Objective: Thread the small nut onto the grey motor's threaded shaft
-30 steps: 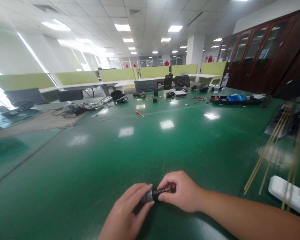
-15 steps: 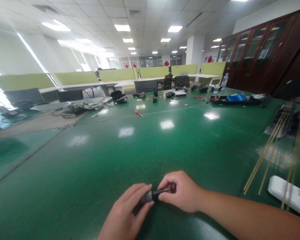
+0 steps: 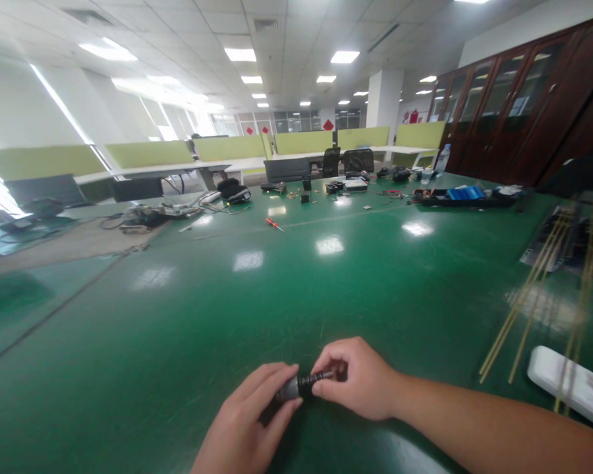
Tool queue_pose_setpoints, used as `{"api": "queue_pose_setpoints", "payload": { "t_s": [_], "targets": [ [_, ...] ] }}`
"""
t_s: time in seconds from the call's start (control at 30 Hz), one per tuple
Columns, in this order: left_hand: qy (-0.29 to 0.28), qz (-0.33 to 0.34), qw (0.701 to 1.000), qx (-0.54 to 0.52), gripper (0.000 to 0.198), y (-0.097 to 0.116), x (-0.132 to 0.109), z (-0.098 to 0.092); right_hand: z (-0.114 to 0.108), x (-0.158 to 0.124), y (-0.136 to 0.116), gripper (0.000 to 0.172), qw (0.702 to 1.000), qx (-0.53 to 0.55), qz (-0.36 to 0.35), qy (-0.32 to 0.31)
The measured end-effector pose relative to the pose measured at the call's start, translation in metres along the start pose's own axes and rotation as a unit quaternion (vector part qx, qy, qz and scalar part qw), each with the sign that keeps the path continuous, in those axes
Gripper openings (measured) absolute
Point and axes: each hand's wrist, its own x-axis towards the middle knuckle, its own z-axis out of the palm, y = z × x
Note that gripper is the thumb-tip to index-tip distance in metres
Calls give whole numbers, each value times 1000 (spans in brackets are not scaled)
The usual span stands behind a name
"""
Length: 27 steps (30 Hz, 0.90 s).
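Low in the middle of the view, a small grey metal cylinder (image 3: 289, 389) with a black ribbed, spring-like shaft (image 3: 308, 380) lies level between my hands. My left hand (image 3: 252, 411) is closed around the cylinder, thumb below and fingers above. On the right, my right hand (image 3: 353, 378) pinches the shaft near its thin tip, with the thumb along its lower side. My right fingers curl behind the tip and partly hide it. The far end of the cylinder is covered by my left hand.
A red-handled screwdriver (image 3: 273, 224) lies farther out on the green table (image 3: 217, 316). To the right are thin yellow sticks (image 3: 516, 296) and a white case (image 3: 568, 382). Cables and electronic parts (image 3: 163, 214) sit at the far left, a black tray (image 3: 467, 201) at the far right.
My hands and the part between them keep almost the same pose. The whole view has shifted very slightly.
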Motion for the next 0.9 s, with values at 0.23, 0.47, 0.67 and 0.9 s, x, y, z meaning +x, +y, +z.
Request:
{"api": "queue_pose_setpoints", "payload": {
  "t_s": [0.23,0.47,0.67,0.9],
  "targets": [
    [-3,-6,1000,14,23,0,-1,-2,0,-1,1,12,1000,3,6,-1],
    [-1,-4,1000,15,26,-2,-2,-1,0,0,3,13,1000,0,3,1],
    [-3,-11,1000,15,26,-3,-3,0,0,-1,1,12,1000,3,5,2],
    [-1,-8,1000,16,25,-1,-5,-3,-1,-1,-1,11,1000,5,3,3]
  ]
}}
